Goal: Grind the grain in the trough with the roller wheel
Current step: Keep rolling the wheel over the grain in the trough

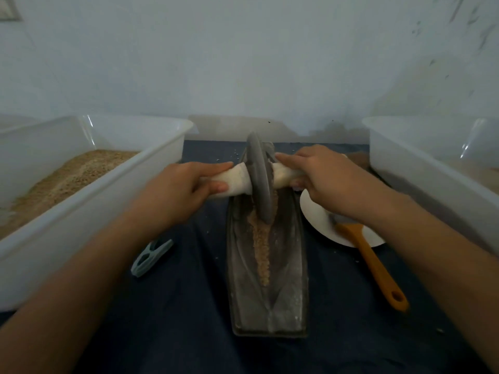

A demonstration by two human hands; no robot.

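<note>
Over trough (270, 287) | both hands' fingers (213, 186) curled round roller wheel (259, 179) handles | apparently gripping firmly

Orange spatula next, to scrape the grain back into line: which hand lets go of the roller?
Right. The right hand grips the handle just above the plate where the orange spatula lies; the left hand would have to cross the trough.

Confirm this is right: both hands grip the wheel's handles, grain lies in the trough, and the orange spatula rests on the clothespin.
Not quite. In the head view the orange spatula rests on the white plate; the clothespin lies apart, on the trough's other side. The rest holds.
</note>
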